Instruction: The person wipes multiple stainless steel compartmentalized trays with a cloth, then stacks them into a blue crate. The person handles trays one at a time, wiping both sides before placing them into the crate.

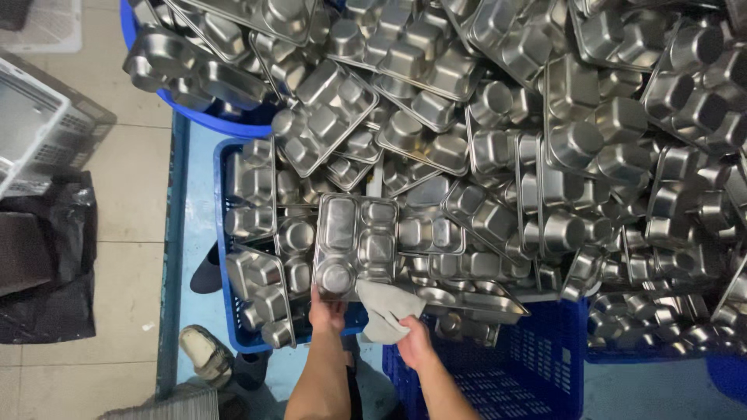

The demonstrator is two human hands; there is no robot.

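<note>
My left hand [327, 313] grips the near edge of a steel compartment tray [355, 243], which lies face up on a heap of similar trays. My right hand [415, 342] holds a grey cloth [387, 309] bunched against the tray's near right corner. Both forearms enter from the bottom edge of the head view.
A huge pile of steel trays [545, 140] fills the upper and right parts of the view. Blue plastic crates [537, 358] and a blue tub [210, 118] hold them. On the left lie a tiled floor, a black bag [47, 264], a grey crate [35, 124] and shoes [204, 351].
</note>
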